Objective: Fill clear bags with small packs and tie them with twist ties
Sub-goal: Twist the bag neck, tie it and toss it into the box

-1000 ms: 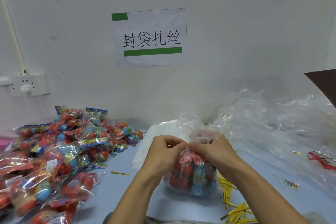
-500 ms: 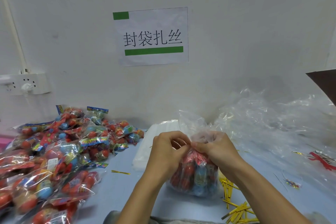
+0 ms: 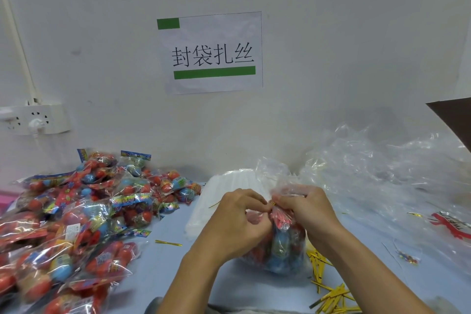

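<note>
**Both hands pinch the neck of a filled bag at a gold twist tie**

The left hand (image 3: 237, 222) has its fingers curled tight, thumb and forefinger pinching at the gathered neck of the clear bag (image 3: 280, 247), where a small gold twist tie (image 3: 273, 203) shows between the two hands. The right hand (image 3: 303, 211) meets it from the other side, its fingers also curled in and pinching the same neck, with crinkled plastic of the bag's top bunched over its knuckles. The fingertips of both hands touch or nearly touch at the tie. Whether the tie is already twisted closed cannot be told.

Both forearms rise from the bottom edge and converge over the bench (image 3: 163, 270), backs of the hands facing the camera, wrists roughly level.

The bag stands upright on the bench right under the hands, filled with small red and blue packs. To the left lies a large heap of small packs (image 3: 76, 217). Loose gold twist ties (image 3: 328, 298) lie scattered just right of the bag, and a single one (image 3: 168, 243) lies between the heap and the left forearm. Behind the hands sits a flat stack of clear bags (image 3: 204, 211); crumpled clear plastic (image 3: 382, 168) piles up at right. A paper sign (image 3: 211, 54) and a power strip (image 3: 35, 120) are on the wall.
</note>
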Demonstrator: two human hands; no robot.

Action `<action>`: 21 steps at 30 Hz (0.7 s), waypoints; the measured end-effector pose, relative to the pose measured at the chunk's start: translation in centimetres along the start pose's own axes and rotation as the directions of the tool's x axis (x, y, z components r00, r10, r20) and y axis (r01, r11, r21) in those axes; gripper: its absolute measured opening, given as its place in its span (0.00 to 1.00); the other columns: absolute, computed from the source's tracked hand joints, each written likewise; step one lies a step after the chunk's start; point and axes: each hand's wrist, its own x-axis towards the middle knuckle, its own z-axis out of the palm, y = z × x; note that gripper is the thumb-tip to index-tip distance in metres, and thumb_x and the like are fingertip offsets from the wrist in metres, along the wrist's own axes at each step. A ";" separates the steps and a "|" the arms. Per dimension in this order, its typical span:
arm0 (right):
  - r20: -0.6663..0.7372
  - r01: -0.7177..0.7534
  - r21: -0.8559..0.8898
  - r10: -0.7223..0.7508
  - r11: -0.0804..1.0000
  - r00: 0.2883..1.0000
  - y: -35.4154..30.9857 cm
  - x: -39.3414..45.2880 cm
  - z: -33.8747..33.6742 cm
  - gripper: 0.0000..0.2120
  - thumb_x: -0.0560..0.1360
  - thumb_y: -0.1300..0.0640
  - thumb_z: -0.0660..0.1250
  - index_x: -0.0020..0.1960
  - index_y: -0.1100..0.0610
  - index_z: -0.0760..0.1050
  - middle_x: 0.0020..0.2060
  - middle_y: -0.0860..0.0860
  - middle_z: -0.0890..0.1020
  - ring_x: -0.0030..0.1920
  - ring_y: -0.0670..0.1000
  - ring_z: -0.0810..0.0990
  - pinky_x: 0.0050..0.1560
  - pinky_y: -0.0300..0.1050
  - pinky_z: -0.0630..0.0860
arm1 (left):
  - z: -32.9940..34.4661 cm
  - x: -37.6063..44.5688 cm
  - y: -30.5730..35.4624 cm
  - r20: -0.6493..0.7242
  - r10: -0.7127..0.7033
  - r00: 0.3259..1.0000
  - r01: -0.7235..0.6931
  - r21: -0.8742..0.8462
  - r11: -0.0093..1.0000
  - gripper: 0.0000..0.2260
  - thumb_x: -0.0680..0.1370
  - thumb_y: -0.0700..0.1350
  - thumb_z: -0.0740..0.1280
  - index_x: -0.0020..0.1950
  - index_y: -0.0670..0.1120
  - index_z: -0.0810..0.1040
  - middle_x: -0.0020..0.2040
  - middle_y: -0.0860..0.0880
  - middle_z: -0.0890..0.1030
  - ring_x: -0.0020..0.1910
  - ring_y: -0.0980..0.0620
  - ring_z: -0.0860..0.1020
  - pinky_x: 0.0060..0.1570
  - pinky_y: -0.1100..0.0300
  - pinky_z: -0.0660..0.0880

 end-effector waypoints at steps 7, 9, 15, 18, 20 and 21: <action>-0.136 0.010 0.132 0.008 0.991 0.991 -0.7 0.5 -1.1 0.03 0.75 0.64 0.73 0.44 0.60 0.84 0.37 0.55 0.87 0.41 0.55 0.86 0.44 0.49 0.81 | 0.5 0.4 -0.1 -0.157 -0.254 0.954 0.219 -0.212 0.953 0.06 0.77 0.46 0.71 0.52 0.52 0.86 0.51 0.60 0.84 0.53 0.66 0.78 0.52 0.76 0.69; -0.212 0.027 0.239 0.025 0.971 0.977 -1.3 0.7 -1.8 0.04 0.77 0.64 0.72 0.44 0.60 0.83 0.37 0.55 0.86 0.39 0.54 0.85 0.46 0.50 0.81 | 0.5 0.5 -0.2 -0.215 -0.403 0.890 0.326 -0.320 0.889 0.09 0.78 0.49 0.70 0.57 0.53 0.80 0.56 0.61 0.80 0.58 0.62 0.76 0.55 0.69 0.69; -0.213 0.017 0.590 0.135 0.807 0.968 -1.8 0.7 -1.2 0.08 0.81 0.66 0.64 0.43 0.62 0.75 0.40 0.60 0.78 0.40 0.56 0.79 0.50 0.56 0.78 | 1.2 0.5 1.3 0.185 -0.597 0.780 0.526 -0.711 0.466 0.34 0.66 0.67 0.73 0.67 0.56 0.68 0.60 0.55 0.79 0.60 0.50 0.79 0.62 0.47 0.75; -0.010 -0.100 0.664 0.142 0.741 0.990 -1.9 0.0 0.2 0.08 0.81 0.64 0.63 0.44 0.62 0.76 0.44 0.60 0.80 0.47 0.58 0.78 0.56 0.60 0.77 | 2.0 0.5 1.5 0.208 -0.535 0.819 0.478 -0.762 0.437 0.30 0.67 0.60 0.77 0.65 0.55 0.70 0.57 0.50 0.84 0.54 0.49 0.84 0.58 0.42 0.79; 0.075 -0.126 0.587 0.101 0.800 0.992 -2.1 -0.5 0.1 0.06 0.79 0.62 0.66 0.43 0.58 0.78 0.41 0.55 0.82 0.45 0.53 0.80 0.48 0.52 0.76 | 2.0 0.6 1.1 0.158 -0.555 0.817 0.415 -0.830 0.374 0.27 0.70 0.52 0.75 0.66 0.50 0.71 0.58 0.45 0.84 0.55 0.44 0.84 0.58 0.39 0.78; 0.069 -0.098 0.477 0.074 0.874 0.995 -2.3 -0.8 0.0 0.03 0.76 0.59 0.70 0.44 0.57 0.79 0.42 0.52 0.83 0.46 0.51 0.81 0.47 0.48 0.75 | 2.0 0.6 1.0 0.152 -0.560 0.814 0.403 -0.842 0.357 0.25 0.71 0.50 0.74 0.66 0.49 0.72 0.57 0.44 0.84 0.55 0.43 0.84 0.59 0.38 0.77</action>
